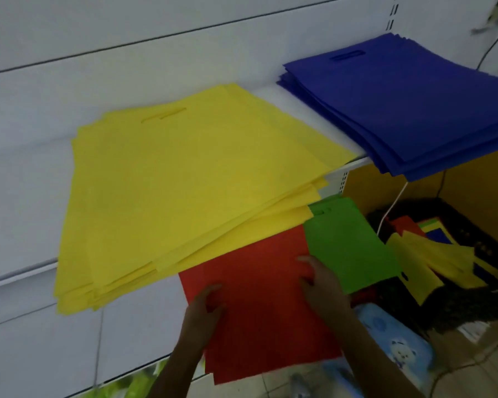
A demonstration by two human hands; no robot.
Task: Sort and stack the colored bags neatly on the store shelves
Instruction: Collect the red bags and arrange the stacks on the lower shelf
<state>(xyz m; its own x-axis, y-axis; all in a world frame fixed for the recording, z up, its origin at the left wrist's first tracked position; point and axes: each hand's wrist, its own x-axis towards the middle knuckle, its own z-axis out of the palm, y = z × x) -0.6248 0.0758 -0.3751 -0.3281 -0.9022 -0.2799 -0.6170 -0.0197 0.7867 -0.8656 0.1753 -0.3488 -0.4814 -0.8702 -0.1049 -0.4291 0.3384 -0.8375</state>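
Two bag stacks on white shelf (18,271): yellow stack (184,182) at centre, overhanging front edge; blue stack (408,110) to right, also overhanging. Red bag (259,311) held flat in front of and below yellow stack, upper edge tucked beneath it. Green bag (348,245) overlaps red bag's right edge. Left hand (206,304) grips red bag's left edge, thumb on top. Right hand (322,280) pinches red and green bags together at their overlap. Loose yellow bags (431,262) lie lower right in dark basket (472,231).

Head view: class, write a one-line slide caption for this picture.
Both hands, left and right, hold a red bag below the shelf's yellow stack and blue stack.
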